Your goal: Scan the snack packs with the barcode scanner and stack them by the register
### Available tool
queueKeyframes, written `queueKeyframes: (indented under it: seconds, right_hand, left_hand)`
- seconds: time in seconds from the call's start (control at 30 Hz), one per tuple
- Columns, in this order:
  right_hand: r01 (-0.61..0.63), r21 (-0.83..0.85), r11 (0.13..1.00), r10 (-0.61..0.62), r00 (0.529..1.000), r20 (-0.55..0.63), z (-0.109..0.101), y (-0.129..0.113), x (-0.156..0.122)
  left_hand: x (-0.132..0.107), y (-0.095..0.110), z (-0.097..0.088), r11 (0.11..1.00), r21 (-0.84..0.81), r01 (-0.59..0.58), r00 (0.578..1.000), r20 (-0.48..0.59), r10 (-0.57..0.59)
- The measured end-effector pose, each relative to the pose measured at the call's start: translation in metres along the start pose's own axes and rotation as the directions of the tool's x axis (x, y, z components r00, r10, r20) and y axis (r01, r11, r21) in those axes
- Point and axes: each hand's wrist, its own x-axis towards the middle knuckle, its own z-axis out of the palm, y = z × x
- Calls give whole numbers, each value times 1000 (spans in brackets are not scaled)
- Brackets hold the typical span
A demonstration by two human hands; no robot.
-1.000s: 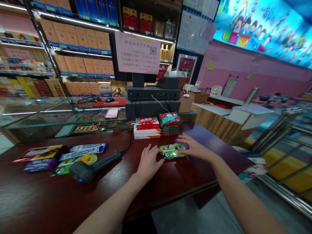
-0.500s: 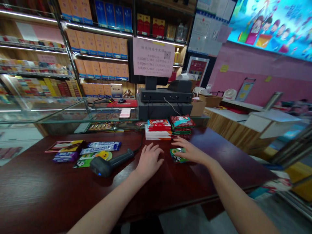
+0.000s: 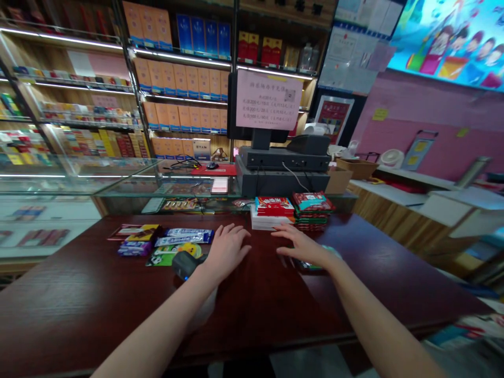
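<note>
**Q:** State of the right hand (image 3: 301, 248)?
**A:** Palm down, fingers spread and extended. No grip on any item is visible.

**Q:** Location of the green packet (image 3: 309, 266)?
**A:** Under the right palm, behind the fingers, mostly hidden by the hand and wrist. Contact cannot be confirmed.

**Q:** State of the left hand (image 3: 227, 251)?
**A:** Fingers slightly spread, resting on the dark red counter (image 3: 79, 294), holding nothing.

**Q:** Items near the fingers?
**A:** A barcode scanner (image 3: 184, 264) lies just beside the left hand, partly hidden by the wrist. Snack packets (image 3: 181, 237) lie ahead of the left fingers. Stacked packets (image 3: 272, 212) stand just ahead of the right fingertips.
</note>
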Motion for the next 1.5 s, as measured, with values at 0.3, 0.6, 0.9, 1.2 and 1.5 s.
queueKeyframes:
  seconds: [0.3,0.6,0.9,1.2,1.5]
  right_hand:
    - [55,47,997,-56,998,9,20,-27,33]
    - [114,81,990,-116,993,21,38,-53,65]
    - [168,124,978,-172,985,25,60,-78,94]
    - [204,129,970,-211,976,44,81,-108,116]
    - [249,57,967,-254,963,90,97,-128,137]
  left_hand:
    - [-10,-41,-32,997,39,64,996,-59,-62]
    - [-16,-87,-49,992,2,127,983,-136,-125]
    - [-28,-125,-55,986,-5,168,976,-140,-167]
    - [-36,-158,-45,988,9,153,985,-80,-152]
    - [-49,-183,-37,986,10,168,985,-46,-167]
